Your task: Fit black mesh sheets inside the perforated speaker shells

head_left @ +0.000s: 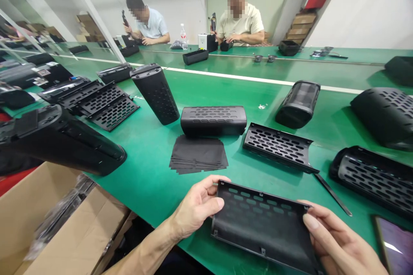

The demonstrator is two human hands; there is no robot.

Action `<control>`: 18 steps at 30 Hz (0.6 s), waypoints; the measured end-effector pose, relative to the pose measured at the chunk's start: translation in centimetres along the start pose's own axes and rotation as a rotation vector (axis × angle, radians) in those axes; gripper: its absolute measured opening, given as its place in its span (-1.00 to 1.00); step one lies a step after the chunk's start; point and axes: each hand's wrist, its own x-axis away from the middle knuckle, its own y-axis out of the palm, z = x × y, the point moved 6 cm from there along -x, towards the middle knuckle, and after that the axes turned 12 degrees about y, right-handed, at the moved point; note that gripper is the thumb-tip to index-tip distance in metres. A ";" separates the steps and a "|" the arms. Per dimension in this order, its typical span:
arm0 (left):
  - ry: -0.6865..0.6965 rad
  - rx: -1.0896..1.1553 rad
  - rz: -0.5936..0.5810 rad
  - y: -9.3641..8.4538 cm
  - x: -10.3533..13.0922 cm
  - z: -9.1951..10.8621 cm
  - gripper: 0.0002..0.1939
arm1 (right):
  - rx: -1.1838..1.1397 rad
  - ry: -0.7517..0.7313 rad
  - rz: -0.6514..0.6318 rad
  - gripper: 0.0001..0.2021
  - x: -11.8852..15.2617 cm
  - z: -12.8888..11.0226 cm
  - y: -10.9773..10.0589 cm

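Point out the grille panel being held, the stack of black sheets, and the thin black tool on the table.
grille panel [263,227], head view, middle of its inner face.
stack of black sheets [198,154], head view, centre of the top sheet.
thin black tool [332,194], head view, midway along its shaft.

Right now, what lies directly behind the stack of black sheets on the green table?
A closed black perforated housing lies on its side just behind the stack of black sheets. Its inside is hidden.

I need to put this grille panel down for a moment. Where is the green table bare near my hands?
Bare table lies left of the stack of black sheets, before the cardboard box. The right side is crowded: perforated panels, thin strip, phone.
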 end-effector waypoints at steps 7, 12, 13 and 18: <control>0.036 -0.015 -0.166 0.1 0.9 0.8 -0.41 | -0.016 -0.126 0.050 -0.35 1.8 -1.9 0.4; 0.040 -0.016 -0.208 0.4 1.1 1.1 -0.41 | 0.004 -0.129 0.058 -0.35 1.5 -1.6 0.1; 0.038 -0.020 -0.207 0.4 1.1 1.1 -0.41 | 0.008 -0.129 0.058 -0.35 1.4 -1.6 0.1; 0.028 -0.020 -0.191 0.1 1.0 0.8 -0.37 | -0.009 -0.079 0.040 -0.32 0.9 -1.0 -0.2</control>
